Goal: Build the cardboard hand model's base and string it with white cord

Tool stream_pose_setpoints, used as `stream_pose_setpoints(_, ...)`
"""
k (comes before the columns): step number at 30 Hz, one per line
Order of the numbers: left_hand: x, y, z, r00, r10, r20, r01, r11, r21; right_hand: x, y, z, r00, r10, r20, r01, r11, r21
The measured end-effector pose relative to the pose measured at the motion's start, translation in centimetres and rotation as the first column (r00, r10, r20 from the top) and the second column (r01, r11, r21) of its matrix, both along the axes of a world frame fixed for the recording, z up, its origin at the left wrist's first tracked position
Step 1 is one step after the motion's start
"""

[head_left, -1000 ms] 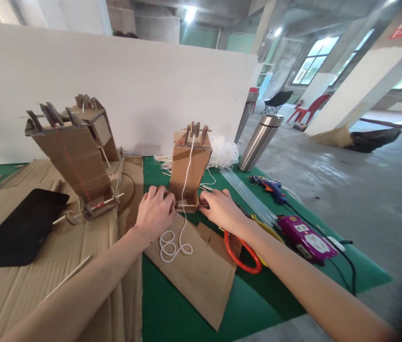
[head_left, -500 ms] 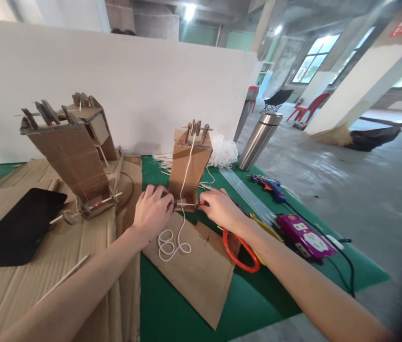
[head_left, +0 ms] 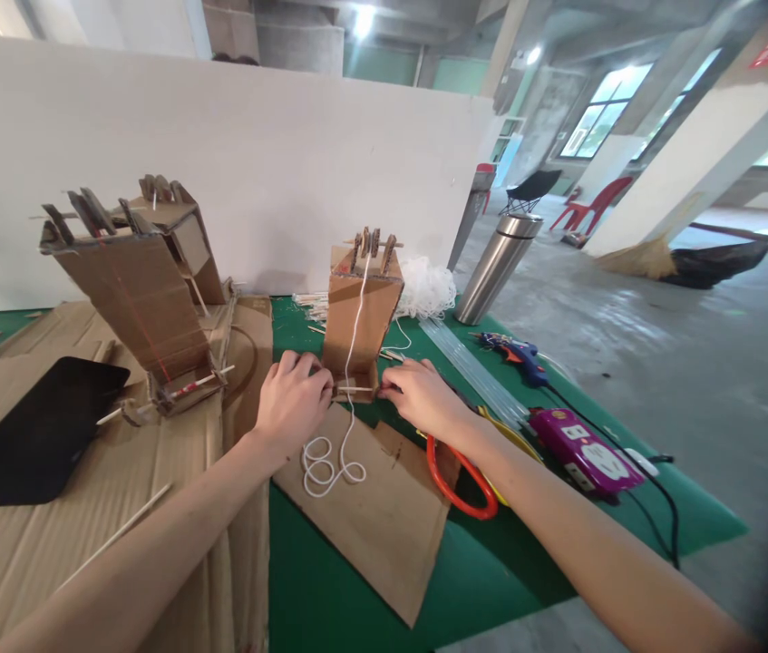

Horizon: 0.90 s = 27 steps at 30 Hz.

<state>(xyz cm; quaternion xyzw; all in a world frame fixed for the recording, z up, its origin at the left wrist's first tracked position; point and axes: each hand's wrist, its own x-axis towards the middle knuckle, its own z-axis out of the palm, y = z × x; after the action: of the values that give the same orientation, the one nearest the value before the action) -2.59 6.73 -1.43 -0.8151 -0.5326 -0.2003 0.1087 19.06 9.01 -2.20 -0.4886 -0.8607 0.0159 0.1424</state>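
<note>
A small upright cardboard tower [head_left: 358, 313] stands between my hands, with cardboard discs [head_left: 371, 242] on a thin stick at its top. White string [head_left: 358, 331] runs over the discs, down the front and past a thin wooden stick [head_left: 354, 389] across the base. Its loose end coils on a flat cardboard piece [head_left: 384, 517]. My left hand [head_left: 295, 399] is closed at the left end of the base stick, its fingertips partly hidden. At the right end my right hand [head_left: 421, 394] pinches the stick, beside the tower's lower corner.
Two larger cardboard towers [head_left: 135, 299] stand at left by a black tablet-like slab [head_left: 36, 431]. To the right lie orange-handled scissors [head_left: 461, 485], glue sticks [head_left: 475, 372], a glue gun [head_left: 512, 354] and a purple box [head_left: 580, 453]. A steel flask [head_left: 499, 269] stands behind.
Almost nothing differs. The tower's top leans slightly further left, while both hands keep their places at the base and the string coil lies as before.
</note>
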Motion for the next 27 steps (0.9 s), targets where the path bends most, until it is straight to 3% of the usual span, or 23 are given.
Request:
stream_pose_setpoints(11, -0.04, 0.01, -0.23, 1.0, 0.002, -0.002, -0.002, 1.0, 0.017, -0.03, -0.27, 0.61, 0.999, -0.005, 0.054, 0.003, 1.0, 0.026)
stream_pose_setpoints(27, 0.11, -0.12, -0.06, 0.998, 0.024, -0.066, -0.023, 0.999, 0.024, 0.1, 0.04, 0.02, 1.0, -0.023, 0.019, 0.022, 1.0, 0.011)
